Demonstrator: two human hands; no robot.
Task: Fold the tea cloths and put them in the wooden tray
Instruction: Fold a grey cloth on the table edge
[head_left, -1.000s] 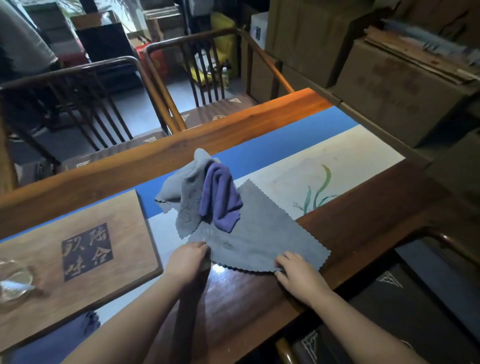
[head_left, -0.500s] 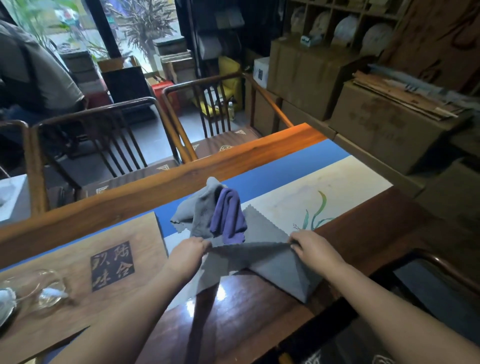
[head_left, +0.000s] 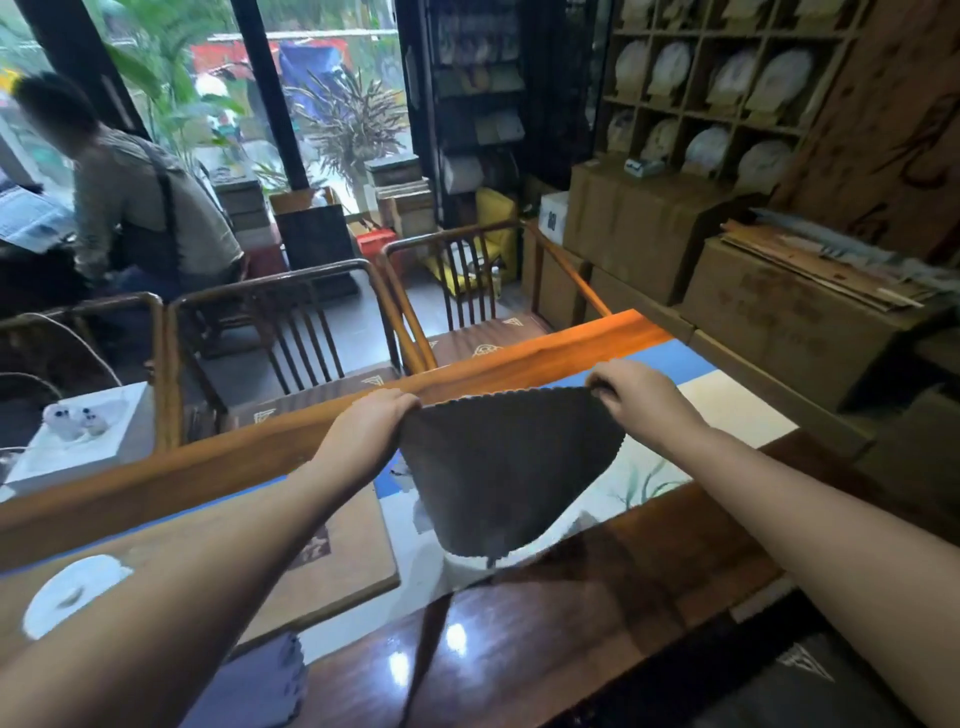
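Two corners of the grey cloth (head_left: 511, 467) are pinched in our hands, the left hand (head_left: 371, 428) and the right hand (head_left: 636, 397) each clamped on one end of its top edge at the middle of the frame, so it hangs flat and open above the table (head_left: 597, 587), which we judge readies it for a first fold. Lower left, the wooden tray (head_left: 343, 566) lies largely hidden by our left forearm, and we cannot tell what it holds; a bluish cloth (head_left: 260, 686) lies at the bottom edge, outside the tray.
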